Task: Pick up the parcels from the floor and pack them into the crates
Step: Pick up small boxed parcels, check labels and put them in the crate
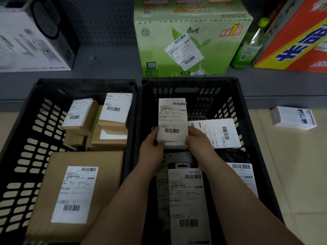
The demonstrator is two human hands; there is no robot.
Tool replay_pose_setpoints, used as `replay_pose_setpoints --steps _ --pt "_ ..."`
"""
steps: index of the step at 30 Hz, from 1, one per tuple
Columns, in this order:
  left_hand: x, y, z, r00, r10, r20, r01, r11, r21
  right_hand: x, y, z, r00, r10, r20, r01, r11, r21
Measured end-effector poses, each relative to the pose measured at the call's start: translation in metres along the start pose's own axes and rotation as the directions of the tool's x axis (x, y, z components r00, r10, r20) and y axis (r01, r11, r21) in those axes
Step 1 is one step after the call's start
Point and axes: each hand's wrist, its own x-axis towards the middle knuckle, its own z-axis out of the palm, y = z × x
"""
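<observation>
- Head cam: two black crates side by side on the floor. The right crate (247, 110) is under both arms, and the left crate (85, 82) touches it rim to rim.
- Big brown parcel (53, 174) lies flat at the near end of the left crate, w/ smaller brown parcels (79, 121) stacked at the far end.
- Flat dark pack (187, 200) w/ a long label lies at the near end of the right crate, between the forearms.
- White parcel (217, 133) lies label-up on the right side of the right crate, just beside the right hand.
- Held parcel (172, 117) is white and label-up, inside the right crate approx. mid-floor. Can't tell if its far end rests on the bottom or hangs free, as it's dark down there.
- Small white box (293, 120) sits on the floor right of the crates, not packed yet.
- Left hand (152, 147) and right hand (198, 138) are apart, each pinching a near corner of the held parcel.
- Risks: grip is at the near corners only, so the far end could dip and slip out. If let go early it may end up propped against the white parcel, wasting space. Floor box is out at the edge and easy to miss.
</observation>
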Motion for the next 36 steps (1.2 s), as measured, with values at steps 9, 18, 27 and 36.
replay_pose_setpoints --steps 9,18,27,36 --pt "0.026 -0.002 0.014 0.992 -0.088 -0.091 0.077 0.990 -0.114 0.008 -0.005 0.014 0.998 -0.041 0.046 0.050 0.975 -0.217" --pt "0.029 -0.011 0.018 0.956 -0.292 0.035 0.289 0.908 -0.304 0.014 0.017 0.029 0.994 0.101 0.047 -0.096 0.990 -0.101" --pt "0.033 -0.005 0.015 0.909 -0.416 0.006 0.398 0.865 -0.307 0.016 0.016 0.027 0.989 0.133 0.060 -0.129 0.989 -0.067" --pt "0.024 0.026 0.008 0.959 -0.279 0.056 0.271 0.838 -0.474 0.017 -0.006 0.024 0.996 0.037 0.080 -0.047 0.991 0.128"
